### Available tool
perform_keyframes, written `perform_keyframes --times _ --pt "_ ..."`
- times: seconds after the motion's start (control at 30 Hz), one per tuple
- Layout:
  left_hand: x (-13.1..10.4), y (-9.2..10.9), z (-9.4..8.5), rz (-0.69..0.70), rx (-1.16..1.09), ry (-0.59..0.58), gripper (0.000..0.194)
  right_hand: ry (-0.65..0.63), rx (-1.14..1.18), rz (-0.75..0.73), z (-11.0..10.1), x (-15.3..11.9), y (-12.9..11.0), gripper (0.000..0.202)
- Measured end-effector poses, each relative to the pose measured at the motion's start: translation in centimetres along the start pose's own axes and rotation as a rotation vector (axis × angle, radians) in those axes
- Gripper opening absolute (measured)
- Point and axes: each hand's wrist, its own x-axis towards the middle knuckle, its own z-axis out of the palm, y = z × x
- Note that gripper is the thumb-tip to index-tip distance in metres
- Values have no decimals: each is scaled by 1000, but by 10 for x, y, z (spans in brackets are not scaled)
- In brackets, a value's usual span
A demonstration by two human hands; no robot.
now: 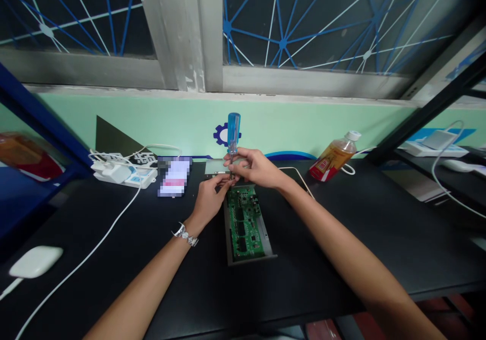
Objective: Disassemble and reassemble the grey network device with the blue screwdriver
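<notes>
A screwdriver with a clear blue handle stands upright over the far end of a green circuit board. The board lies in a grey metal tray-like housing on the black table. My right hand is closed around the screwdriver's shaft just below the handle. Close beside it, my left hand pinches at the lower end of the shaft, near the board's far left corner. Whatever sits between the left fingertips is too small to make out. A silver watch or bracelet circles my left wrist.
A white power strip with cables and a phone lie at the back left. An orange drink bottle stands at the back right. A white charger and its cord are near the left edge. Behind is a green wall.
</notes>
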Motion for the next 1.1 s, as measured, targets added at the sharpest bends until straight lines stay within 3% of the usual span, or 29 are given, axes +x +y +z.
perform_keyframes --times 0.1,0.2,0.33,0.63,0.93,1.1 --pt "0 -1 -1 2 7 -31 21 -85 53 6 -5 -3 -1 27" --pt "0 1 -2 11 14 -71 23 -88 30 6 -5 -4 -1 25" --pt "1 7 -3 43 13 -80 21 -6 14 -47 -1 -2 0 18" --pt "2 9 4 46 127 153 20 162 -116 -54 6 2 3 16" --pt "4 7 6 46 140 162 18 335 -255 -56 17 2 6 23" --pt "7 2 4 -1 -5 89 16 297 -241 -36 13 2 5 31"
